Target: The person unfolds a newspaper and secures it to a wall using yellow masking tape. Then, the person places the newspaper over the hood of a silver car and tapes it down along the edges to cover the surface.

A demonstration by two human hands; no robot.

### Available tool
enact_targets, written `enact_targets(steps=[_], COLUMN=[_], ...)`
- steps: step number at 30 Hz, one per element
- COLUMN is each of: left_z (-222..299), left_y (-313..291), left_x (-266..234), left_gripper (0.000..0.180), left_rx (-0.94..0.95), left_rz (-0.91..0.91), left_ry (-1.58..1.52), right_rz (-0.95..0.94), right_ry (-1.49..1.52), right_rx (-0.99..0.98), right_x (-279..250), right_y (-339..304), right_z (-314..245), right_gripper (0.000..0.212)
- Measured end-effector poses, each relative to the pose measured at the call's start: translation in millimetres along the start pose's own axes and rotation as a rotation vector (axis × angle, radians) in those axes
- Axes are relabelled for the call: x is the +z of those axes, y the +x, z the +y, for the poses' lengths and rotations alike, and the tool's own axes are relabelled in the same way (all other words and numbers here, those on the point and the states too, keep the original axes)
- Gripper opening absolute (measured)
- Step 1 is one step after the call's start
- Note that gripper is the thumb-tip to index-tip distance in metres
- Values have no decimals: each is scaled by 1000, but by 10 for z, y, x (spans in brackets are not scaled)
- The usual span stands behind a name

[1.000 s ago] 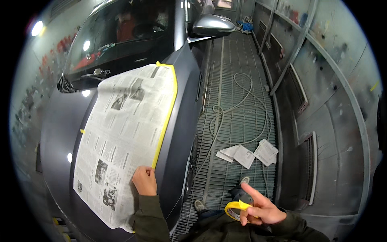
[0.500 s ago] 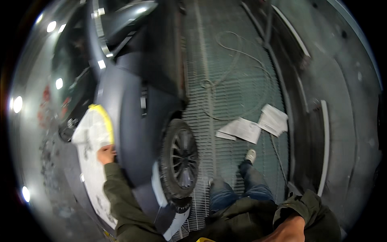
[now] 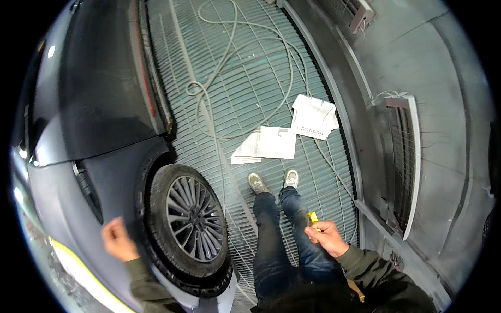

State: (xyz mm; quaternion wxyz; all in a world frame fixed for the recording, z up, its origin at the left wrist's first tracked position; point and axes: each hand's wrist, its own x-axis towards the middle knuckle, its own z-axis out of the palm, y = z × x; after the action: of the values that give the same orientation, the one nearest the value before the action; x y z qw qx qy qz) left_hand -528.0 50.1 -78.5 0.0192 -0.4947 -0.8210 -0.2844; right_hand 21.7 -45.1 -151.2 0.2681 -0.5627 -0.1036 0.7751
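My left hand [image 3: 119, 240] is beside the grey car's front fender [image 3: 116, 190], next to the wheel arch. Its fingers are smeared by motion, and nothing shows clearly in them. My right hand [image 3: 331, 240] is closed in front of my right leg, gripping a small yellow-and-dark object [image 3: 312, 218] whose kind I cannot make out. White masking paper [image 3: 86, 279], edged with yellow masking tape [image 3: 67, 254], covers part of the car's hood at the lower left.
The car's front wheel [image 3: 193, 219] stands between me and the fender. On the slatted grating floor [image 3: 240, 73] lie a looped hose [image 3: 289, 68], a printed sheet [image 3: 271, 142] and more printed paper [image 3: 314, 117]. A grey wall with framed grilles [image 3: 404, 161] runs along the right.
My left hand has left the taped paper edge and moved toward the fender. My right hand has come forward, showing the yellow-and-dark object. The view has swung right and down.
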Motion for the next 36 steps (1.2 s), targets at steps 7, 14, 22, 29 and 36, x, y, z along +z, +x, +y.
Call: enact_targets(steps=[7,14,22,29,36], left_z=[-519,-951,-92,678,1563], left_y=[-3048,-4306,-3970,-3301,-2095], left_x=[4157,6767,7212,6381,6383], left_gripper=[34,50,34,31,24], left_rx=[-1060,-1408,-1370,-941,-249], left_rz=[-1065,-828,-772,-822,-968], left_ry=[-568,-411,-696,-746,-790], right_rz=[327,438,436,612,856], right_ry=[126,55,174,-367,-1150], right_rx=[116,182,90,-133,-312], right_x=[-207,-526,-994,-1641,-3181], right_y=[736,1249,1599,2554,4236], right_z=[727,1035,1500,1181,1148], right_gripper=[25,33,32,20,27])
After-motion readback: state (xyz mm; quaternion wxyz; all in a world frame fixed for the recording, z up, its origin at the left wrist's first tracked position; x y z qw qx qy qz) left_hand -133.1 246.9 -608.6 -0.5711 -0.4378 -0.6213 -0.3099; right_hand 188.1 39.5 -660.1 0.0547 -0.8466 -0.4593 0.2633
